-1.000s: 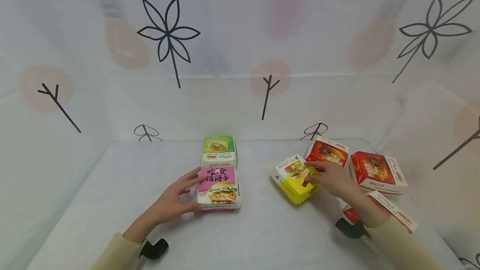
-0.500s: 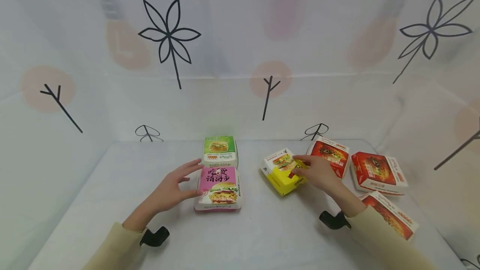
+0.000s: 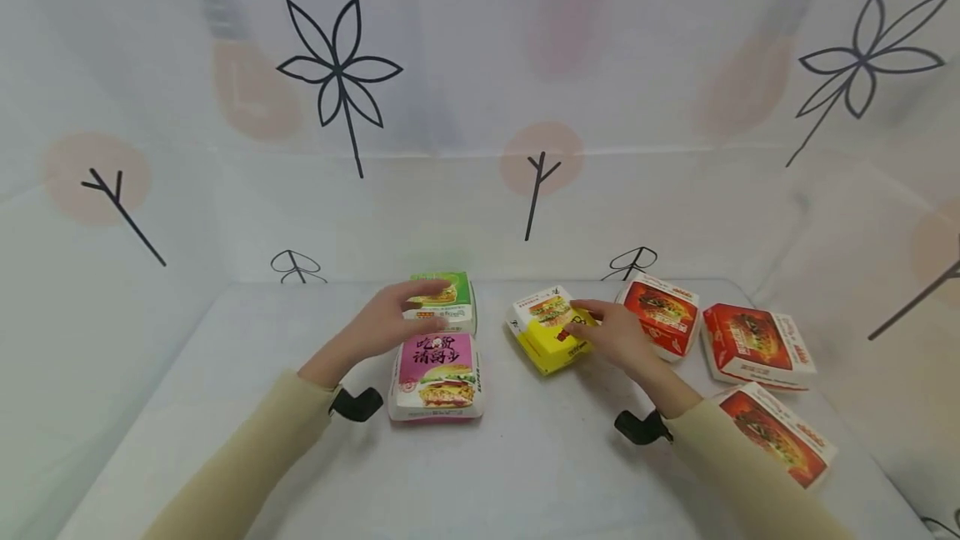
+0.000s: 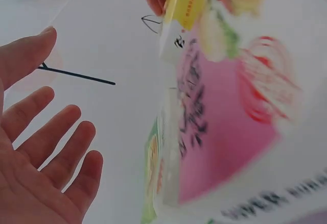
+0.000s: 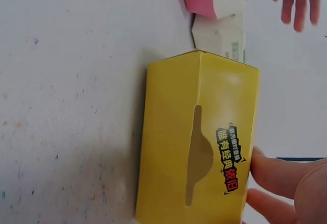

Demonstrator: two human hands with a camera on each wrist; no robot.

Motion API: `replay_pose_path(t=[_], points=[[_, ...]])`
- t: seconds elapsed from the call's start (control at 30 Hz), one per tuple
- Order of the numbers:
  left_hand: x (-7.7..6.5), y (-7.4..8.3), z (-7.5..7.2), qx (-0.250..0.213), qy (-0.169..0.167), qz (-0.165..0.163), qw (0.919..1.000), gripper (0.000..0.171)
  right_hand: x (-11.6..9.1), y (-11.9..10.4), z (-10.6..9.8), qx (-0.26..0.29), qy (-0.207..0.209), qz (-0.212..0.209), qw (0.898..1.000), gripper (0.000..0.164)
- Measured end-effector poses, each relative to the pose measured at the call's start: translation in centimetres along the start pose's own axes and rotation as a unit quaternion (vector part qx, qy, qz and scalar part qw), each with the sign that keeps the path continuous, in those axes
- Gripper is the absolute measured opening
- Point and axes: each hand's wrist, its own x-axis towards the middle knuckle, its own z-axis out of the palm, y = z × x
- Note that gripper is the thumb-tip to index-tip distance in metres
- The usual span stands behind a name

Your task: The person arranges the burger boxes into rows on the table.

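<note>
My right hand (image 3: pixel 618 338) holds a yellow-and-white hamburger box (image 3: pixel 546 340), thumb and index finger at the lid's right side. Close up in the right wrist view, the yellow hamburger box (image 5: pixel 171 142) shows a slotted front face, with the thumb (image 5: pixel 278 175) right at its lid edge. My left hand (image 3: pixel 367 332) is over the left side of a green hamburger box (image 3: pixel 450 311), covering part of it. Its fingers are spread and hold nothing in the left wrist view. Just in front of the green box lies a pink hamburger box (image 3: pixel 438 377), in line with it.
Several red hamburger boxes lie to the right: one at the back (image 3: pixel 660 315), another right of it (image 3: pixel 757 344), and a third nearer box (image 3: pixel 780 432) partly behind the right sleeve. A white patterned cloth (image 3: pixel 435 207) forms the back and side walls.
The yellow hamburger box has shifted left and back with my right hand. My left hand has left the pink box's left side and moved up and back over the green one.
</note>
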Motion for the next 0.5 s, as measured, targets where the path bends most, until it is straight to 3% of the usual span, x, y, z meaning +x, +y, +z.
replay_pose_path(t=[0.2, 0.5], points=[[3.4, 0.6, 1.0, -0.037, -0.018, 0.005, 0.9991, 0.056, 0.6, -0.1, 0.4, 0.013, 0.006, -0.006, 1.0, 0.057], [7.1, 1.5, 3.2, -0.025, -0.05, 0.0, 0.9984, 0.052, 1.1, -0.3, 0.9, 0.025, 0.016, -0.017, 0.999, 0.056]])
